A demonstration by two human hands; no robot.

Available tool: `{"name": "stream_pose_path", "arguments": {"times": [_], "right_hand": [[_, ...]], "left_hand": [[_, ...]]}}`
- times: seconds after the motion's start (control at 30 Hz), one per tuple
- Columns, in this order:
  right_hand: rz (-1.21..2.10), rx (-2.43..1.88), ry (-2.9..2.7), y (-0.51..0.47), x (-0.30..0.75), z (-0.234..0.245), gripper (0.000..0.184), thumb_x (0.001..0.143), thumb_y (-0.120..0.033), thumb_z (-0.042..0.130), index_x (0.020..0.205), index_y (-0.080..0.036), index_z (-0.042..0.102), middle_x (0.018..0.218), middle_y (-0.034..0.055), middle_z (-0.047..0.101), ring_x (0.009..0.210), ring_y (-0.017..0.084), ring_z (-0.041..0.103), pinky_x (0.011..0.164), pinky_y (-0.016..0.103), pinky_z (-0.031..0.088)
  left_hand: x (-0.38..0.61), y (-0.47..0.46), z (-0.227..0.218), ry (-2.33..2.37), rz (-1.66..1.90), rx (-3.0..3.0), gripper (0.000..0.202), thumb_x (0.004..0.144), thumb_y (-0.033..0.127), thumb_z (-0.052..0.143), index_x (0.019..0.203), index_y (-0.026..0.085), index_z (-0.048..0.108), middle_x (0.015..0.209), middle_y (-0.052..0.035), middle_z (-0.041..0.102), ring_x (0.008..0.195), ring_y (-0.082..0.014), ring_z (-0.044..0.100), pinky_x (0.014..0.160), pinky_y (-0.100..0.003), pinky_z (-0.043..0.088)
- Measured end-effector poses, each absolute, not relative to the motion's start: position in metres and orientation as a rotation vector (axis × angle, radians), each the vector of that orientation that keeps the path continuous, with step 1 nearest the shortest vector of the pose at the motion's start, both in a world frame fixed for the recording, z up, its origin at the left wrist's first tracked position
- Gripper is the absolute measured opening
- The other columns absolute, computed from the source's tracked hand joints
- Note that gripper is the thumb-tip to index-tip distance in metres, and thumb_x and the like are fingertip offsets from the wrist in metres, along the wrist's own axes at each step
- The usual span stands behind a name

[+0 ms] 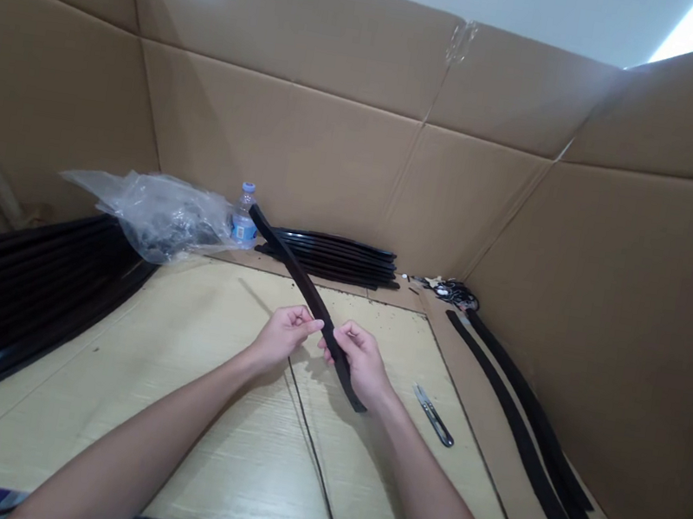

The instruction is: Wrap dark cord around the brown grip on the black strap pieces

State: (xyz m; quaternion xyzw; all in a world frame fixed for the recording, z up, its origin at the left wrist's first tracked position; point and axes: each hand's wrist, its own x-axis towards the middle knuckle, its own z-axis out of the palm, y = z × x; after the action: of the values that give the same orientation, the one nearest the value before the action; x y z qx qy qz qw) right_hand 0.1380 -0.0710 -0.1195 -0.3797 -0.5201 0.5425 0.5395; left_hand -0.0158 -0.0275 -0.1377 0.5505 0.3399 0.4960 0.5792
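Long black strip (300,279) held up just left of the thread snips (433,414) — left hand (283,333) pinches it with the fingertips, right hand (360,360) is wrapped round it near the low end. The far end sticks out unsupported, further left of the snips — I reckon a loose pinch could let it twist or slip.

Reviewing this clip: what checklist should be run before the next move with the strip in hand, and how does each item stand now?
1. Left hand grip on the black strip: fingertips pinch it, ok.
2. Right hand grip on the strip: fingers closed around it, ok.
3. Strip lifted off the table: far end raised, ok; near end, cannot tell.
4. Snips at hand: lying on the table just right of the right hand, ok.
5. Strip surface free of flaws: too dark, cannot tell.
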Motion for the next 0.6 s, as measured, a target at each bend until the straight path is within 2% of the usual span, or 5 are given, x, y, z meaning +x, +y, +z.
{"name": "stream_pose_path", "arguments": {"times": [0.07, 0.2, 0.33, 0.43, 0.6], "right_hand": [[1.262, -0.908, -1.267, -0.071, 0.138, -0.120, 0.027, 0.074, -0.044, 0.070, 0.077, -0.018, 0.062, 0.069, 0.0013, 0.068, 0.058, 0.013, 0.057, 0.057, 0.025, 0.045], [1.312, -0.957, -1.275, -0.069, 0.139, -0.125, 0.037, 0.066, -0.036, 0.077, 0.096, -0.016, 0.069, 0.072, 0.0008, 0.068, 0.060, 0.012, 0.057, 0.059, 0.024, 0.044], [1.344, -0.992, -1.300, -0.066, 0.144, -0.128, 0.030, 0.063, -0.032, 0.079, 0.085, -0.014, 0.072, 0.074, 0.0013, 0.070, 0.060, 0.011, 0.057, 0.058, 0.024, 0.045], [1.377, -0.991, -1.344, -0.066, 0.148, -0.126, 0.029, 0.060, -0.027, 0.081, 0.084, -0.014, 0.071, 0.075, 0.0012, 0.070, 0.062, 0.012, 0.060, 0.061, 0.025, 0.047], [1.400, -0.942, -1.372, -0.071, 0.149, -0.121, 0.030, 0.059, -0.021, 0.082, 0.080, -0.015, 0.060, 0.070, -0.0009, 0.069, 0.059, 0.012, 0.062, 0.059, 0.025, 0.049]], "left_hand": [[-0.017, -0.025, -0.138, 0.796, 1.137, 1.298, 0.033, 0.070, 0.041, 0.072, 0.067, 0.014, 0.052, 0.048, 0.0067, 0.044, 0.041, -0.0045, 0.031, 0.042, -0.019, 0.020], [-0.019, -0.024, -0.137, 0.772, 1.106, 1.310, 0.030, 0.067, 0.037, 0.075, 0.073, 0.012, 0.059, 0.052, 0.0048, 0.049, 0.042, -0.0045, 0.035, 0.042, -0.019, 0.022], [-0.022, -0.023, -0.134, 0.767, 1.101, 1.319, 0.030, 0.062, 0.034, 0.078, 0.073, 0.009, 0.065, 0.056, 0.0013, 0.056, 0.045, -0.0058, 0.040, 0.044, -0.019, 0.027], [-0.023, -0.023, -0.134, 0.736, 1.078, 1.306, 0.029, 0.059, 0.030, 0.081, 0.075, 0.009, 0.069, 0.064, -0.0032, 0.064, 0.053, -0.0095, 0.051, 0.050, -0.021, 0.037], [-0.022, -0.022, -0.139, 0.630, 1.050, 1.279, 0.030, 0.059, 0.026, 0.082, 0.081, 0.009, 0.070, 0.078, -0.0089, 0.071, 0.066, -0.0161, 0.061, 0.062, -0.026, 0.045]]}}
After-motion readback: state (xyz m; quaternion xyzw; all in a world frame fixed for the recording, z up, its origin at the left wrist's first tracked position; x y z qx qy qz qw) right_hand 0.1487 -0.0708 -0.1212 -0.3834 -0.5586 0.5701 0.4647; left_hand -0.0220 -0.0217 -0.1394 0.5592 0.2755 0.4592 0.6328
